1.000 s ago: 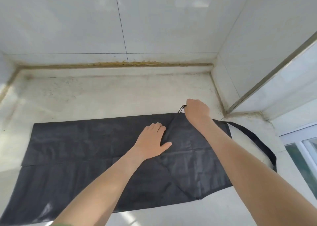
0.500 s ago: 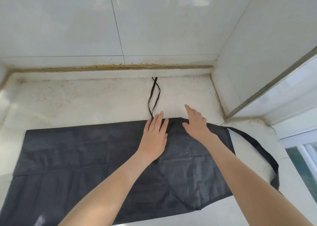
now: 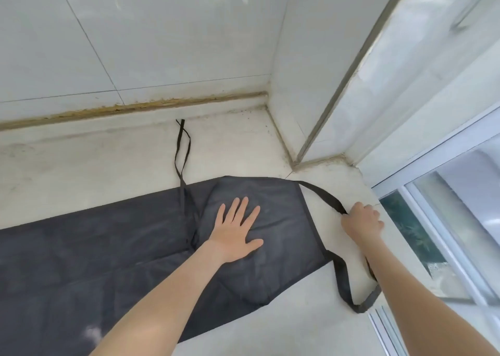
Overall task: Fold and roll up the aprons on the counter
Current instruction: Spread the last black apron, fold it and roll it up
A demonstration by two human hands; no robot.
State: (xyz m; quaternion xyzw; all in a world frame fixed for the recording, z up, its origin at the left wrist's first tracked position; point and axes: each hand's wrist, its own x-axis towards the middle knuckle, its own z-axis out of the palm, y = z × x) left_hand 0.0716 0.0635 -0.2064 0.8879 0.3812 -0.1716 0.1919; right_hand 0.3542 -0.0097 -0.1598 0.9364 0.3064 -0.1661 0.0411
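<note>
— Where is the apron to be found?
— The apron (image 3: 108, 261) is spread flat on the desk (image 3: 81, 166). It is a thin, dark grey cloth, faintly creased. Its bib (image 3: 284, 207) is laid towards the desk's right edge, near the back right corner.

— How is the left hand held?
— The left hand (image 3: 235, 231) is laid on the bib, fingers straight and spread, palm pressed on the fabric.

— And the right hand?
— The right hand (image 3: 362, 220) is curled round the neck strap (image 3: 322, 193), a wide black band, just beside the bib's hem at the desk's right edge. The rest of the loop is draped towards the front edge and partly hidden by the forearm.

— What else is seen?
— A thin black waist tie (image 3: 176, 160) is stretched from the apron towards the back edge, twisted into a narrow loop. The desk is made of pale, matt stone, stained along the back joint. Glossy white tiles (image 3: 162, 44) are set behind it, and a window frame (image 3: 433, 150) at the right.
</note>
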